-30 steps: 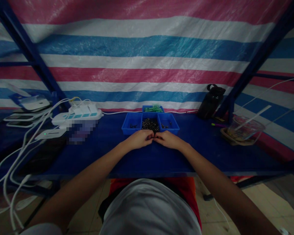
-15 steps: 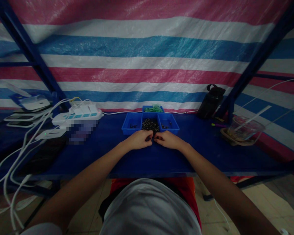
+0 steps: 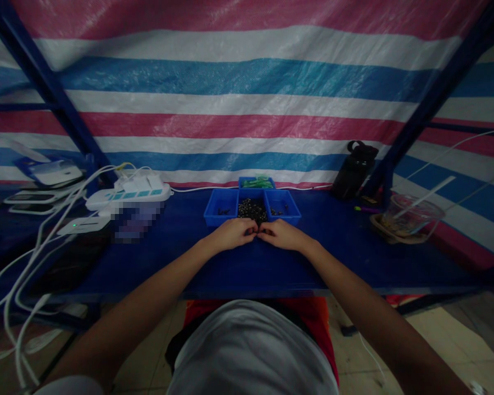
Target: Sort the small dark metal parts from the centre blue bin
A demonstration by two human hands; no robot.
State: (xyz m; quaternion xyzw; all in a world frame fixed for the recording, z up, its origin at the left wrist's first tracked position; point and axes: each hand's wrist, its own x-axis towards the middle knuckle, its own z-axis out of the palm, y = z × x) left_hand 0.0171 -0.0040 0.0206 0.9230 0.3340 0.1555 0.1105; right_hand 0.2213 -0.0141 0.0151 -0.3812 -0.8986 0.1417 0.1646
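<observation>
My left hand and my right hand meet at the front of the middle bin, fingertips pinched and close together. Whatever lies between the fingers is too small to make out. Just beyond them a heap of small dark parts with shiny bits fills the middle bin. The left blue bin and the right blue bin flank it, each with a few small dark pieces on its floor. Behind the heap, a back blue bin holds green pieces.
A white power strip with cables, a white device and phones lie to the left on the blue table. At the right stand a black bottle and a clear plastic bowl. A striped sheet hangs behind.
The fingertips of my two hands have come closer together, the left fingers shifting slightly to the right. The bins and other things stay in place.
</observation>
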